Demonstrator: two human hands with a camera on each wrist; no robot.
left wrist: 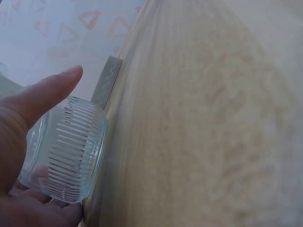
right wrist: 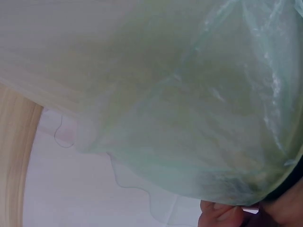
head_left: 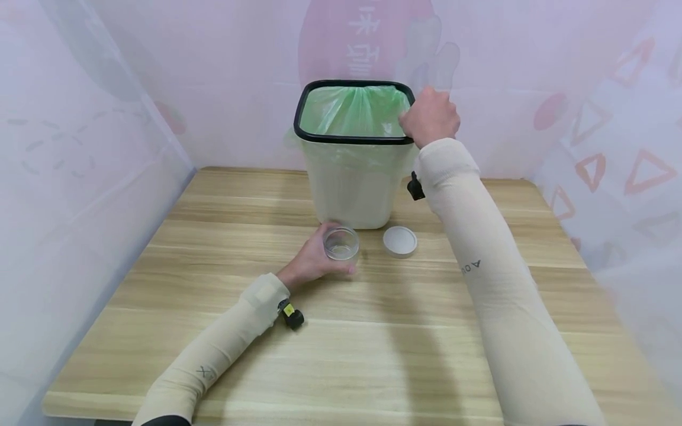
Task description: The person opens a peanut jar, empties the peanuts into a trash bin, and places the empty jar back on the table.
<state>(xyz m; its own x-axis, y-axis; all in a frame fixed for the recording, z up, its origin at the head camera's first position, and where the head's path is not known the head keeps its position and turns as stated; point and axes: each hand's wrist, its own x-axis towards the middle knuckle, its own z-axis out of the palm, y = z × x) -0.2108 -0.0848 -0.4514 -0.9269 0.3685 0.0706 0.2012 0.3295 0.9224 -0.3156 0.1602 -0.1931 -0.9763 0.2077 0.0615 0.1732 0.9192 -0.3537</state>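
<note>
My left hand holds a clear glass jar upright on the wooden table, thumb on one side and fingers round the other. Vertical ribs run round the jar's lower wall in the left wrist view, and no lid is on it. My right hand grips the right corner of the black rim of a white trash bin. A thin green trash bag lines the bin, and its overhang fills much of the right wrist view. Fingertips show just below the bag there.
A round white lid lies flat on the table, right of the jar and near the bin's base. The bin stands towards the table's back edge. Printed white curtains hang behind and at both sides.
</note>
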